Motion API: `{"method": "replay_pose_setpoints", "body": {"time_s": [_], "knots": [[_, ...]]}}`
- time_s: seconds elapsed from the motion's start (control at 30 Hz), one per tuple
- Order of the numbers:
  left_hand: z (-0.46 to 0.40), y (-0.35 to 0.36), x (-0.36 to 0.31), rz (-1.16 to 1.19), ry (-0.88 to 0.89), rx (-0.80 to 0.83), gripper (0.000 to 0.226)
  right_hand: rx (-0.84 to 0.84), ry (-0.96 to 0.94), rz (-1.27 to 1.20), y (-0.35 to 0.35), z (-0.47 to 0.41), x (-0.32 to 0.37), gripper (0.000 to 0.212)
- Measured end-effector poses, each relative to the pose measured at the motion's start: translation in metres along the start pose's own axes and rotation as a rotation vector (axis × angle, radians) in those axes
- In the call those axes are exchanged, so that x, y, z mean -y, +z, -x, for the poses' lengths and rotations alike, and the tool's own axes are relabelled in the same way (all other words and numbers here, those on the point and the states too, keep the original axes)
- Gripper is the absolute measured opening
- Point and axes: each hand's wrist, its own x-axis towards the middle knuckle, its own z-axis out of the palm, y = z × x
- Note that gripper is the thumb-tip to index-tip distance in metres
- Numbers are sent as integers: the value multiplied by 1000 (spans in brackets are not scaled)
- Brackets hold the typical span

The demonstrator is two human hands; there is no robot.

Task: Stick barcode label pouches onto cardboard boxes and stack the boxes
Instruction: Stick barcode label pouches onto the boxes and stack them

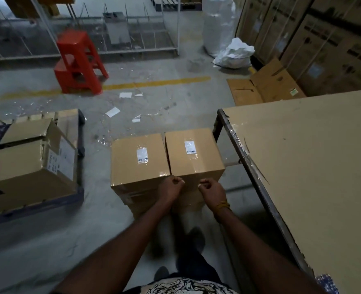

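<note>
Left hand [171, 188] curled loosely at the near top edge of the boxes, right hand [212, 190] likewise curled just beside it, fingertips drawn toward the thumb; impossible to tell whether either pinches anything, perhaps a scrap of film or backing, too small to make out. Right box [193, 158] directly under both hands, on the floor [48, 247] and seemingly on top of another carton; left box [138, 162] touching it side by side. Sealed with clear tape, square-cornered, stiff in the walls, probably of moderate weight; smooth tape likely slippery, so best taken with flat palms on two opposite side faces or under the bottom edges, not by the top seam. Label pouch [190, 147] on the right box and label pouch [142, 155] on the left, both thin, glossy, already flat on the top faces, long axis running away from the person, printed code at the near end. Long axis of each box also roughly front to back, slightly fanned apart at the far end. Worktop [302, 166] just to the right, covered in cardboard sheet. Opened carton [27, 164] on a pallet to the left. Red stool [80, 62] well beyond, paper scraps [112, 112] scattered on the floor between.
</note>
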Motion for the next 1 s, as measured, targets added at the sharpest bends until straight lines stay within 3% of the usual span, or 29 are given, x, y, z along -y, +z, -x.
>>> {"method": "replay_pose_setpoints", "body": {"time_s": [0.4, 0.6, 1.0], "knots": [[-131, 23, -25, -134, -90, -1, 35, -12, 52, 146, 19, -155, 11, 25], [-184, 46, -34, -272, -150, -96, 44, -83, 111, 356, 21, -223, 4, 36], [-213, 51, -44, -277, -224, -169, 50, 18, 175, 345, 13, -263, -8, 52]]}}
